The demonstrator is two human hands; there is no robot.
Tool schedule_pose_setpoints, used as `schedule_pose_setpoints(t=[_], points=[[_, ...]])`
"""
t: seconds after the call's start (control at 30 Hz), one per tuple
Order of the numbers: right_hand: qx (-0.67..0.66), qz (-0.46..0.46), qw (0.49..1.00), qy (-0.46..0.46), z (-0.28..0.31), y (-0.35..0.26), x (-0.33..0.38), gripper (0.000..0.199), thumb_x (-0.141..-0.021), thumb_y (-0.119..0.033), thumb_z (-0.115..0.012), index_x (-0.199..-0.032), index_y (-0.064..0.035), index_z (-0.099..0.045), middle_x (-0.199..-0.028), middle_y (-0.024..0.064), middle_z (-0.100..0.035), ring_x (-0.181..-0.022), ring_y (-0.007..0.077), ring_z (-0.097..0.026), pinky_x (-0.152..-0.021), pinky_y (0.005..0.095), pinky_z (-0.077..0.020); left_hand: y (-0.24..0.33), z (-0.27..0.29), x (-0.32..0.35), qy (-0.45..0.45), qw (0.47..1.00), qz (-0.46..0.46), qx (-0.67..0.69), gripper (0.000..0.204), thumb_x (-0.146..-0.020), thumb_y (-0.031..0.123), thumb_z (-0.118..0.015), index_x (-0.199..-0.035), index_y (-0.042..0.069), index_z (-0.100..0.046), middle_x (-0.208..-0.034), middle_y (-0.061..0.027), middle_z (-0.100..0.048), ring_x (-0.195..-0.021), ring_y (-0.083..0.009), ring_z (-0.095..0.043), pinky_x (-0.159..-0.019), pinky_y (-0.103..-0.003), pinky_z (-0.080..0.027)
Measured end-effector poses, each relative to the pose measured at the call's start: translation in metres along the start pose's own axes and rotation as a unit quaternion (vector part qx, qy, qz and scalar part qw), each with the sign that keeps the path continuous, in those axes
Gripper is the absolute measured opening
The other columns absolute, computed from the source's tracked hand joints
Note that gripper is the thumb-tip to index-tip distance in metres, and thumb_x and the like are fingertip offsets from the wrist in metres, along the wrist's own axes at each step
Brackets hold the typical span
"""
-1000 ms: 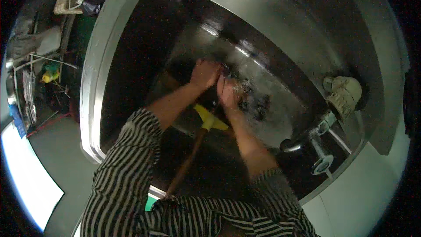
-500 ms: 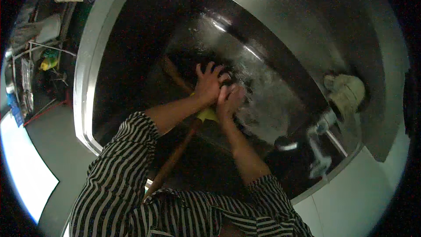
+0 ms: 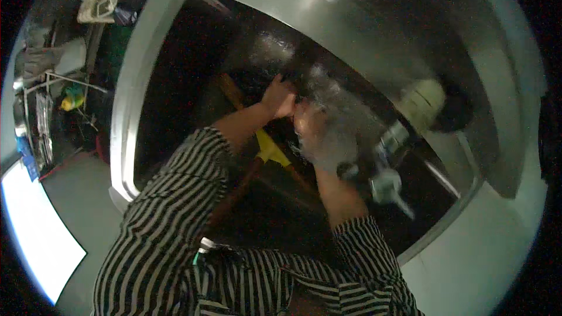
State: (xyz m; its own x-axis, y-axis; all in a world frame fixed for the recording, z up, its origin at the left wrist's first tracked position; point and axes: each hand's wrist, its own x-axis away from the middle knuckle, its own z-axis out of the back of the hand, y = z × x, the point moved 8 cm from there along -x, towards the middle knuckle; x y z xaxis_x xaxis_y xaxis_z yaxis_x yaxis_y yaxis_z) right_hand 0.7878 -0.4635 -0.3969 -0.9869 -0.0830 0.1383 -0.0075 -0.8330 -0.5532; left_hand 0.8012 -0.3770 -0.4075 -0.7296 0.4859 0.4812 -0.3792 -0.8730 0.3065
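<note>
- the bare left hand (image 3: 280,98) is held low in the basin with its fingers partly curled toward the other hand; whether anything is gripped cannot be told.
- the bare right hand (image 3: 310,122) is brought close against it, blurred, with its fingers seemingly bent inward; how far it is closed, and on what, cannot be told.
- whatever is being handled is hidden between the two hands; a dark, uneven patch (image 3: 254,79) is seen just left of the left hand, but cloth cannot be told from shadow there.
- rubbing or rinsing by both hands together is judged to be the step in hand, as pale streaks, perhaps water, are seen by the right hand.
- for the next move, a firm hold between the hands is called for, with the wrists kept clear of the stick-like piece below.
- that bright yellow, three-armed piece with brown, stick-like lengths (image 3: 270,149) is placed beneath and between the forearms; its kind cannot be made out.
- to the right, a shiny metal tap with a rounded knob (image 3: 386,186) is set near the right forearm, with a pale, rounded, blurred object (image 3: 424,105) just beyond it.
- all of this is framed by a broad, dark-walled, stainless steel sink (image 3: 124,134).
- both forearms are partly covered by black-and-white striped sleeves (image 3: 170,199).
- beyond the left rim, a small yellow-and-green object (image 3: 71,99) is seen among clutter.
</note>
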Motion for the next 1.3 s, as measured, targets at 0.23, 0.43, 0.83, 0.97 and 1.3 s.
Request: schedule_pose_setpoints(t=[0.23,0.43,0.83,0.97,1.3], points=[[-0.024,0.016,0.999,-0.033,0.072,0.011,-0.005,0.026,-0.075,-0.028,-0.051,-0.069,-0.0036,-0.059,-0.07,0.0165,-0.055,-0.07,0.0311,-0.053,-0.065,0.0386,-0.0419,0.036,0.093,0.083,0.068,0.986,0.137,-0.073,0.069,-0.073,0.051,-0.048,-0.119,0.002,-0.032,-0.118,-0.0142,-0.036,-0.112,-0.0274,-0.033,-0.092,-0.047,-0.025],[-0.131,-0.075,0.982,-0.113,0.086,0.019,0.119,0.025,-0.071,-0.025,-0.058,-0.07,-0.0007,-0.057,-0.066,0.0164,-0.052,-0.065,0.0254,-0.053,-0.061,0.035,-0.0403,0.046,0.013,0.228,-0.162,0.937,0.129,0.282,0.057,-0.077,0.043,-0.047,-0.107,-0.005,-0.04,-0.105,-0.0187,-0.046,-0.094,-0.0291,-0.048,-0.079,-0.039,-0.04],[-0.166,0.105,0.962,0.191,0.19,-0.153,0.164,0.053,-0.067,-0.017,-0.063,-0.114,-0.0105,-0.039,-0.108,0.0132,-0.037,-0.099,0.0306,-0.04,-0.083,0.0417,-0.0326,0.108,0.19,0.268,-0.201,0.929,0.185,0.249,0.017,-0.078,0.017,-0.052,-0.084,0.003,-0.042,-0.053,-0.001,-0.043,-0.042,-0.0092,-0.043,-0.038,-0.024,-0.038],[-0.146,0.148,0.943,0.258,0.22,-0.16,0.151,0.034,-0.073,-0.019,-0.056,-0.104,-0.0102,-0.046,-0.099,0.0125,-0.045,-0.092,0.028,-0.045,-0.073,0.0401,-0.0374,0.118,0.23,0.299,-0.203,0.921,0.204,0.262,0.038,-0.074,0.01,-0.055,-0.105,0.0,-0.036,-0.059,-0.0051,-0.047,-0.047,-0.0126,-0.049,-0.042,-0.024,-0.043],[-0.213,0.076,0.974,0.025,0.153,-0.094,0.155,0.028,-0.072,-0.017,-0.056,-0.096,-0.0036,-0.05,-0.087,0.0147,-0.05,-0.08,0.0293,-0.05,-0.068,0.0395,-0.0418,0.035,0.288,0.359,-0.104,0.859,0.052,-0.498,0.031,-0.072,0.008,-0.05,-0.102,0.005,-0.042,-0.076,-0.0103,-0.053,-0.071,-0.0255,-0.056,-0.057,-0.038,-0.045]])
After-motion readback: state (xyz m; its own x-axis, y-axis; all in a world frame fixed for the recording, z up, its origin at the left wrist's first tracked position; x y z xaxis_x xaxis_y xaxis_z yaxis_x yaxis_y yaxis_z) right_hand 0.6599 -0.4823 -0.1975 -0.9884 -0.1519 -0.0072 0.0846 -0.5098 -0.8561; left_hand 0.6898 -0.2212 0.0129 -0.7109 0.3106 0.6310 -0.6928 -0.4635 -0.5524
